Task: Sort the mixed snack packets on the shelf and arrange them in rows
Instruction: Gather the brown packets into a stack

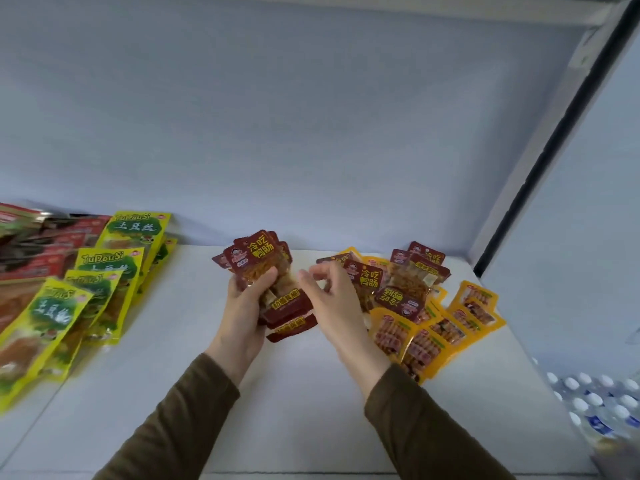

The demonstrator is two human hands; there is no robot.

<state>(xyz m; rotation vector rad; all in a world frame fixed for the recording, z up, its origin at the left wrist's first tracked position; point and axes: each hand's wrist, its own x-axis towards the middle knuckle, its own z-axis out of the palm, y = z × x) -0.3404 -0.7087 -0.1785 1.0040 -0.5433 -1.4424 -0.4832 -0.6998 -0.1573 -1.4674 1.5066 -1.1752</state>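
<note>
The person stands at a white shelf (311, 393), both arms in olive-brown sleeves reaching in; the left hand (242, 306) grips a fanned stack of dark red packets (263, 268), fingers curled round its middle, the lower ends of the stack reaching down toward the shelf; the right hand (329, 296) hovers just beside that stack, fingers loosely bent and holding nothing, above the edge of the mixed pile. That pile lies to the right: more dark red packets of the same kind (408, 282) lie jumbled at the back, some turned upside down; orange-yellow packets (436, 334) spread in front of and beside them, overlapping. Well apart on the left, yellow-green packets (104, 282) lie in overlapping rows; behind them sit red packets (38, 251), too blurred to read. At the lower right corner there seem to be white bottle caps (595, 400), below the shelf.
</note>
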